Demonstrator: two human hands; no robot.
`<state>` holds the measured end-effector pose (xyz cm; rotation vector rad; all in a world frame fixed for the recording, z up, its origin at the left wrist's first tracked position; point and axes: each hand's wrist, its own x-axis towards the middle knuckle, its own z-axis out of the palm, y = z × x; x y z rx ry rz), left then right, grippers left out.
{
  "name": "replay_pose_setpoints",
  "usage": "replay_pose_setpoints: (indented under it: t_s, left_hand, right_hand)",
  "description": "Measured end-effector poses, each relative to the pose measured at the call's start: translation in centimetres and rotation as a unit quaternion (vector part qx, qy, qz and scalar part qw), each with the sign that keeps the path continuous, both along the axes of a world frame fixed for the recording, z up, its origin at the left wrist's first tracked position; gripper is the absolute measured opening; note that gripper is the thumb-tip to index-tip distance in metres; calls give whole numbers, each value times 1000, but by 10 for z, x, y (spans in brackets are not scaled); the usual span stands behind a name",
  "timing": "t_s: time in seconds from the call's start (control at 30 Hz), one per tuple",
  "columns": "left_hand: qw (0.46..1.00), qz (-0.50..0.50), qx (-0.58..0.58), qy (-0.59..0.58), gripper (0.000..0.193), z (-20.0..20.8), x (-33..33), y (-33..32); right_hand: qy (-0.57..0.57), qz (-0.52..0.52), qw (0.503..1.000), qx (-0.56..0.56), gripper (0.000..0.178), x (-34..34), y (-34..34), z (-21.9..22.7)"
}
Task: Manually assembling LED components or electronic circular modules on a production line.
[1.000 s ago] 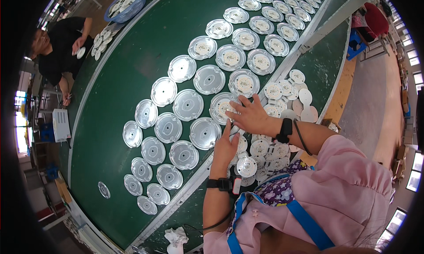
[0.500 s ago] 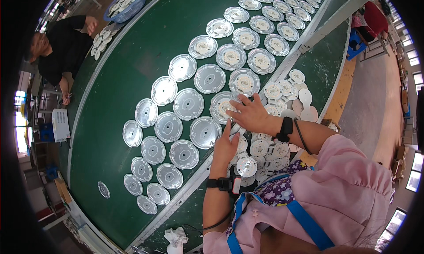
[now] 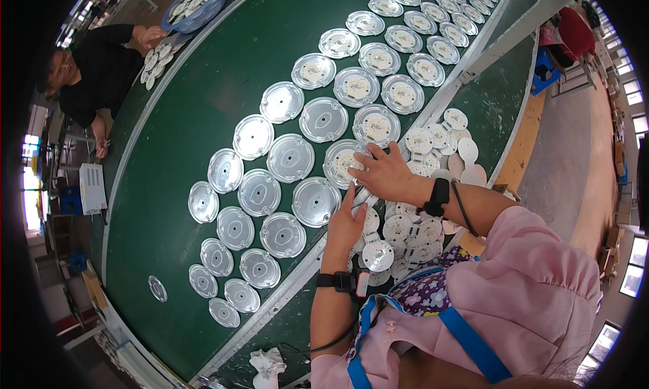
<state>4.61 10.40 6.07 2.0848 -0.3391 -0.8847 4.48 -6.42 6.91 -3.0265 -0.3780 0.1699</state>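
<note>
My right hand (image 3: 387, 174) rests with fingers apart on a round white circuit board set in a silver metal disc (image 3: 338, 160), near the green table's raised edge. Just below it, my left hand (image 3: 347, 221) has its index finger stretched toward that disc's near rim and its thumb apart. Whether anything small lies under the fingertips is hidden. Beside my left hand is a bare silver disc (image 3: 316, 202) with a small dark centre hole. Another disc with a board on it (image 3: 376, 126) lies beyond my right hand.
Rows of silver discs cover the green table (image 3: 182, 125), the far ones bearing boards. Loose white boards (image 3: 405, 237) are heaped by my forearms. A metal post (image 3: 500, 44) slants at the right. Opposite, another person (image 3: 101, 71) sits near a blue basin (image 3: 194, 12).
My hands hold nearly the same pose on the disc. The person opposite has moved a hand toward the blue basin. The view has shifted slightly.
</note>
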Motion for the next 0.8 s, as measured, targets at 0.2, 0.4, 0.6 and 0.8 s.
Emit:
replay_pose_setpoints:
  t_s: [0.2,0.4,0.6,0.8]
  left_hand:
    - [1000,-4,9,19,56,4,2,0]
    - [998,28,-50,0,53,-9,-3,5]
    - [991,82,-89,-63,42,-39,-12,18]
    - [851,459,-234,104,26,-28,-14,35]
  right_hand:
    - [-9,2,1000,-14,34,0,0,-4]
    - [5,-6,1000,-6,33,-1,1,-2]
    - [7,-2,1000,-7,34,0,5,1]
    - [-18,-27,961,275,33,-11,11,19]
